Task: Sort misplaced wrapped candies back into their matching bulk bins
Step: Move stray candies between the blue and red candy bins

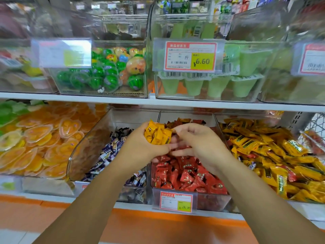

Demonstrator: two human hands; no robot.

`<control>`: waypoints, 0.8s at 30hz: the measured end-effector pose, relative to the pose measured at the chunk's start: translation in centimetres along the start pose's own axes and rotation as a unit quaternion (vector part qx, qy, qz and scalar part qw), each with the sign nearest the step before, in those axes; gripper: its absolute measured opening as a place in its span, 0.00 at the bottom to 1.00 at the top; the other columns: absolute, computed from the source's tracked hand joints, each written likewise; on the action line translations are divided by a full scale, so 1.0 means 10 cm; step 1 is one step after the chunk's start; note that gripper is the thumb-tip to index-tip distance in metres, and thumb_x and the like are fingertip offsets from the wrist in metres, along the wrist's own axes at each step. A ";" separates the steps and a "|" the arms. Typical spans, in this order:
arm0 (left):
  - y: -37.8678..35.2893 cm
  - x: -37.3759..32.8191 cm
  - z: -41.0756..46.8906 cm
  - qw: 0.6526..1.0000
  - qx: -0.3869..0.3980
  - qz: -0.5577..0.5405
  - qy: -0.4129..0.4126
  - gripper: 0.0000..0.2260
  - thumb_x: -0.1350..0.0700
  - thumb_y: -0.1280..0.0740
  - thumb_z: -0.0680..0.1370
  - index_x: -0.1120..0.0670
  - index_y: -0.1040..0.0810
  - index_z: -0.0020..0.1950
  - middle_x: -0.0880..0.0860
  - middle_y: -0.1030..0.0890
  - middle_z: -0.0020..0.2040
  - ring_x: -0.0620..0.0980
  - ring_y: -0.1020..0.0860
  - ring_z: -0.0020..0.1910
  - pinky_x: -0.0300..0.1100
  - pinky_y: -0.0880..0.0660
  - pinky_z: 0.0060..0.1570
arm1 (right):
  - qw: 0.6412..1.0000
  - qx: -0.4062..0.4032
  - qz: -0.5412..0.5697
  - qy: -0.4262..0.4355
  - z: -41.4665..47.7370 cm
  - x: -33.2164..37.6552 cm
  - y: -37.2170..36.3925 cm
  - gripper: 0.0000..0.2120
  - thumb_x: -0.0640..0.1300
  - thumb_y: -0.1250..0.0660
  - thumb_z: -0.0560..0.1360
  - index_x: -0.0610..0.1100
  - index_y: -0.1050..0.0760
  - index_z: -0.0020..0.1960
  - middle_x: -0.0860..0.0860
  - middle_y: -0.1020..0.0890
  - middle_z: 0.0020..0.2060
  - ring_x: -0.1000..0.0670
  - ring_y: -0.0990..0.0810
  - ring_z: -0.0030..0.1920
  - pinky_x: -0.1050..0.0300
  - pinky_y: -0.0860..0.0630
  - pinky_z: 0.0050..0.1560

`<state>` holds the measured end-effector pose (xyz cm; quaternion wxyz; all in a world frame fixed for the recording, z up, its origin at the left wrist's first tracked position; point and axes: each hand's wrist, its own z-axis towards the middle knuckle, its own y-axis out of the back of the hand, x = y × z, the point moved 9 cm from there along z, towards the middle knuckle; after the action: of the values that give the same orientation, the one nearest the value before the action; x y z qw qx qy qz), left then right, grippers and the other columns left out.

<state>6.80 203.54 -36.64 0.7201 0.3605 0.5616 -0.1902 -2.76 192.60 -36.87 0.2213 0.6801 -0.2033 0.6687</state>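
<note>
left hand (pixel 140 147) clutches yellow candies (pixel 159 135) above red candy bin (pixel 211 202); right hand (pixel 198 143) beside it, grip unclear.

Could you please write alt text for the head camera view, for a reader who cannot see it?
The left hand holds a bunch of yellow wrapped candies above the bin of red candies, with the right hand beside it; a bin of yellow candies stands to the right.
</note>
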 end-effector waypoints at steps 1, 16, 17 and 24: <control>0.09 0.04 0.00 1.000 -0.011 -0.012 0.014 0.14 0.58 0.22 0.68 0.48 0.23 0.49 0.46 0.18 0.35 0.43 0.21 0.33 0.39 0.23 0.32 | 0.999 0.000 -0.040 0.003 0.03 0.02 0.10 0.07 0.41 0.39 0.80 0.41 0.22 0.53 0.43 0.17 0.45 0.48 0.17 0.43 0.53 0.17 0.44; 0.41 0.50 0.04 0.997 -0.040 -0.037 0.052 0.18 0.58 0.24 0.70 0.47 0.23 0.56 0.45 0.19 0.31 0.40 0.23 0.26 0.31 0.27 0.27 | 0.702 0.064 -0.708 0.053 0.87 -0.72 -0.13 0.31 0.66 0.51 0.78 0.53 0.42 0.76 0.50 0.45 0.77 0.46 0.48 0.77 0.38 0.55 0.75; 0.41 0.51 0.04 0.997 -0.038 -0.034 0.054 0.20 0.58 0.24 0.70 0.46 0.24 0.58 0.45 0.19 0.31 0.41 0.23 0.26 0.31 0.26 0.28 | 0.699 0.086 -0.709 0.037 0.83 -0.73 -0.18 0.30 0.66 0.52 0.78 0.53 0.39 0.75 0.50 0.42 0.76 0.46 0.45 0.76 0.38 0.53 0.74; 0.56 0.67 0.15 0.996 -0.043 0.003 0.073 0.23 0.53 0.23 0.69 0.45 0.26 0.62 0.49 0.17 0.38 0.49 0.20 0.29 0.44 0.20 0.33 | 0.793 0.014 -0.604 0.081 0.91 -0.10 -0.14 0.14 0.52 0.44 0.81 0.49 0.22 0.58 0.49 0.20 0.56 0.45 0.23 0.58 0.53 0.27 0.57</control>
<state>13.62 207.04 -41.12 0.6922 0.3438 0.6196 -0.1370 5.47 188.49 -37.95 0.5864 0.6108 0.2770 0.4542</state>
